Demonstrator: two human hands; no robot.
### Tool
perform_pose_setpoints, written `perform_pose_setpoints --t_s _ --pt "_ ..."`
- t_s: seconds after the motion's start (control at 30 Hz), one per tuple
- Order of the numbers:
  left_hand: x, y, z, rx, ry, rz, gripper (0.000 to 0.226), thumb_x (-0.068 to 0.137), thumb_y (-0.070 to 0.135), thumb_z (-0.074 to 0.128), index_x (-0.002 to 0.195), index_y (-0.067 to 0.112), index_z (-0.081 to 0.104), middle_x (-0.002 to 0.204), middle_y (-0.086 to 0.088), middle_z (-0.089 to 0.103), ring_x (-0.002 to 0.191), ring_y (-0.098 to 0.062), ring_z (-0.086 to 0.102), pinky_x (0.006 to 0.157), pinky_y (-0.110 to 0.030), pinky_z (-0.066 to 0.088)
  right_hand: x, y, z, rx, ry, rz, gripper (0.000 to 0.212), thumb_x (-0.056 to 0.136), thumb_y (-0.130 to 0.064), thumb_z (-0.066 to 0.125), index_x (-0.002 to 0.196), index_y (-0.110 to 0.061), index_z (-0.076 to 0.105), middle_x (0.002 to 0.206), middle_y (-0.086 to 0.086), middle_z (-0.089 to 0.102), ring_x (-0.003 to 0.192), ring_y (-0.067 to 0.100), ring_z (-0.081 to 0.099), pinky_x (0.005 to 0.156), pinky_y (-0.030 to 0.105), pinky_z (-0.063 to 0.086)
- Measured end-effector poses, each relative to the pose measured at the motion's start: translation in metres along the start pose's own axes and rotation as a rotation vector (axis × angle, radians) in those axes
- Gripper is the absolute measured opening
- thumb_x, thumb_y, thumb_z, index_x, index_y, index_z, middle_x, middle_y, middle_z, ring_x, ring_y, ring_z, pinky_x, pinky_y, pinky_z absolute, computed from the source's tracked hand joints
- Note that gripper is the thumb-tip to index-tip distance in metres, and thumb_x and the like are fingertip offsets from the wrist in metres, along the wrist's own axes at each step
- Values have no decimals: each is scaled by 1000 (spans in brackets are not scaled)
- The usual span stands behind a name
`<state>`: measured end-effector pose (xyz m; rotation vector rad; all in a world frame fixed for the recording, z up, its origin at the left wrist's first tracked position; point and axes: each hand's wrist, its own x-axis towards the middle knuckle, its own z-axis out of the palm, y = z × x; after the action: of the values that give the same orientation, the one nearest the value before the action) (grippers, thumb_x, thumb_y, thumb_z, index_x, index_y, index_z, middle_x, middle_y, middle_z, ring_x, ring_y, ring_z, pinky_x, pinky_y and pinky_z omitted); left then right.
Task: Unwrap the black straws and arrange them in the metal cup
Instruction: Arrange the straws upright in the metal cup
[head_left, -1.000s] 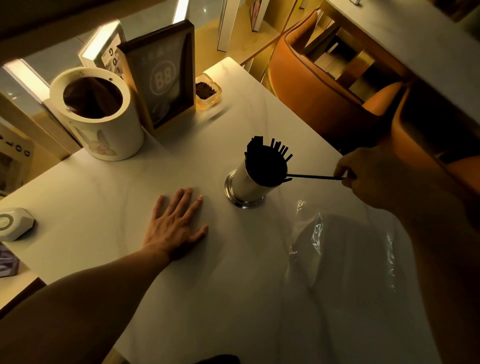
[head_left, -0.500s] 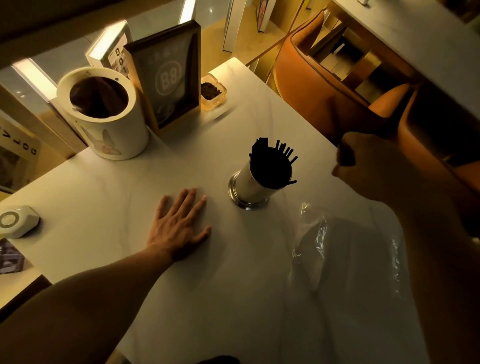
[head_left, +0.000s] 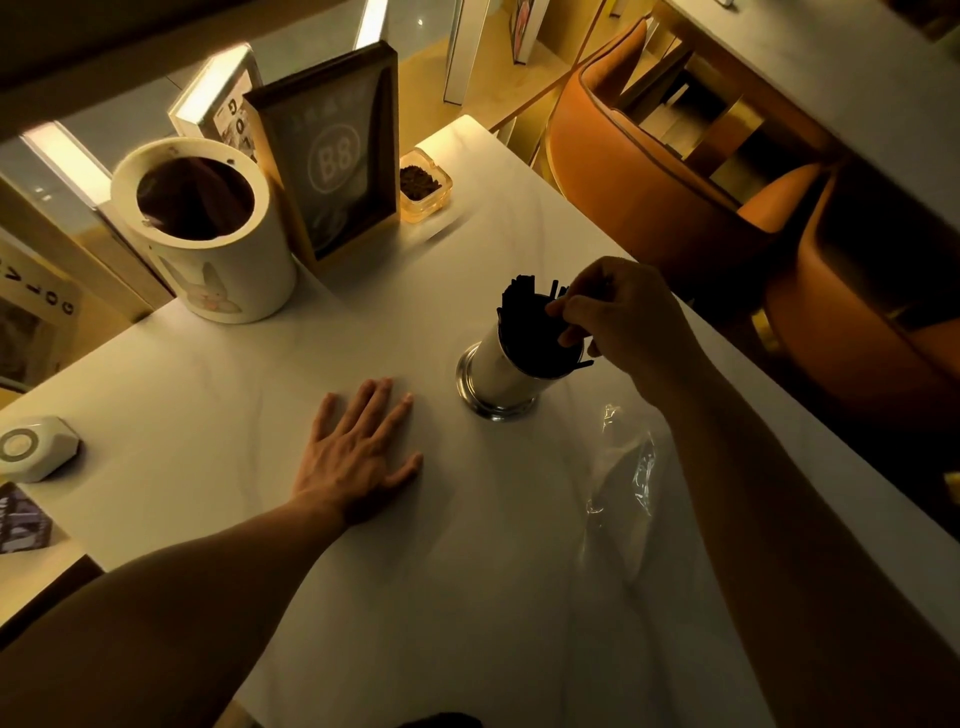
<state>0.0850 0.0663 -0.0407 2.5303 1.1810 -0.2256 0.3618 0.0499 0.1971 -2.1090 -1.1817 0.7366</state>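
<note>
A metal cup (head_left: 493, 376) stands near the middle of the white table, packed with several black straws (head_left: 524, 317) that stick up from its mouth. My right hand (head_left: 618, 317) hovers over the cup's right rim, its fingertips pinched among the straw tops; the dim light hides exactly which straw they hold. My left hand (head_left: 361, 452) lies flat on the table, fingers spread, a short way left of the cup and touching nothing else. A crumpled clear plastic wrapper (head_left: 623, 483) lies on the table to the cup's lower right, beside my right forearm.
A white cylindrical bin (head_left: 218, 260) and a framed B8 sign (head_left: 332, 156) stand at the table's back left, with a small amber ashtray (head_left: 423, 189) beside them. A white call button (head_left: 31, 452) sits at the left edge. Orange chairs (head_left: 675, 197) flank the right side.
My right hand has swung in from the right, where it held one straw level with the cup's side, and now sits over the cup's mouth. My left hand has stayed flat.
</note>
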Motion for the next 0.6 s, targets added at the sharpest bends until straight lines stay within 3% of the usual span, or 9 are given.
perform_pose_setpoints --t_s 0.17,0.27,0.33,0.4,0.47,0.53,0.6 --pt "-1 0 0 -2 5 2 84 92 82 6 161 39 -19 171 2 -23 156 -19 -26 128 -53 -8 5 -5 -1 -125 46 -67 12 84 -21 69 89 -10 66 79 1 71 66 14 70 59 21 54" --pt "-1 0 0 -13 11 5 84 93 81 8 161 39 -17 171 2 -23 156 -19 -25 128 -53 -8 6 -5 3 -212 104 -154 17 82 -25 70 92 -12 62 84 -4 64 75 4 60 71 27 52" --pt "-1 0 0 -6 9 1 84 93 81 7 161 39 -18 171 3 -23 156 -18 -26 128 -53 -9 7 -3 10 -275 145 -227 36 80 -39 71 105 -15 59 99 -4 62 86 4 55 77 28 47" --pt "0 0 1 -4 5 -3 84 92 82 7 161 40 -19 171 3 -24 155 -18 -27 128 -53 -9 8 0 20 -383 124 -279 65 76 -58 66 127 -19 52 128 1 57 115 16 51 94 36 41" --pt "0 0 1 -9 3 -3 85 92 83 6 160 40 -21 170 3 -25 155 -18 -28 128 -53 -10 11 3 29 -524 28 -299 88 72 -74 58 145 -30 36 152 2 39 139 24 34 107 48 31" --pt "1 -1 3 -14 6 2 85 92 83 6 159 41 -22 170 3 -26 154 -18 -30 127 -53 -11 14 5 37 -653 -58 -346 96 70 -84 48 150 -38 24 161 1 24 147 28 20 111 58 23" --pt "1 -2 4 -15 6 5 84 92 84 5 159 41 -24 170 4 -28 153 -17 -32 127 -52 -13 16 7 47 -773 -110 -404 96 69 -89 41 150 -40 23 163 0 19 149 28 15 112 59 19"
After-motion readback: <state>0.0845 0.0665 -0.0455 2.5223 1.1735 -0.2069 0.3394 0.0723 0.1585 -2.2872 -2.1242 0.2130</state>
